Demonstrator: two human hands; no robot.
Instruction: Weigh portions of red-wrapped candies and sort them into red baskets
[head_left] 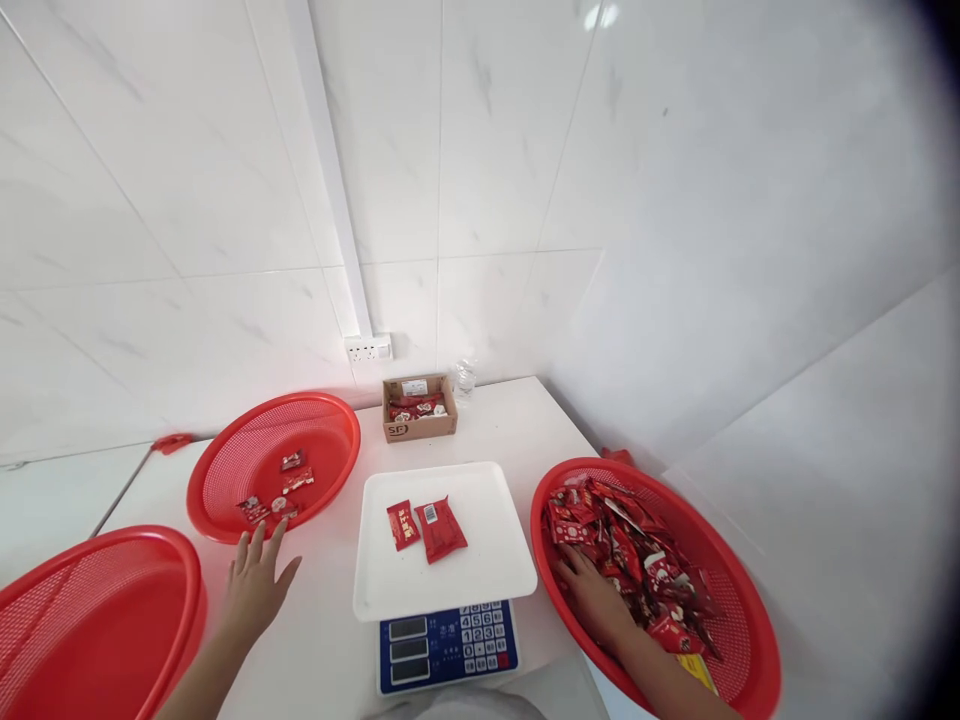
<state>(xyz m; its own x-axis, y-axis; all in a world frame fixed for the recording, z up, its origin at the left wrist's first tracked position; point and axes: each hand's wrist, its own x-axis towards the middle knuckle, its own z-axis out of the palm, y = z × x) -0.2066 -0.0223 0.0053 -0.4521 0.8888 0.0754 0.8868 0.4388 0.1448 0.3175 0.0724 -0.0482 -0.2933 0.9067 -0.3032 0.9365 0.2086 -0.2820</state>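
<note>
My left hand [259,585] is open, its fingers spread, beside the near rim of a red mesh basket [217,470] that has a few small snack packets [298,480] in it. My right hand [592,597] reaches into another red basket [742,590], heaped with red snack packets [626,545]. Its fingers look stretched out against the packets, with the tips partly hidden and no packet visibly gripped. Between my hands stands a digital scale [446,650] with a white tray [450,585]. Two red packets lie on the tray, a smaller one [403,525] and a larger one [442,530].
A third red basket [161,545] is at the lower left. Behind the scale, a small cardboard box [420,428] holds red packets, beside a clear plastic item [465,378]. The white table [517,425] backs onto a tiled wall with a socket strip [367,348].
</note>
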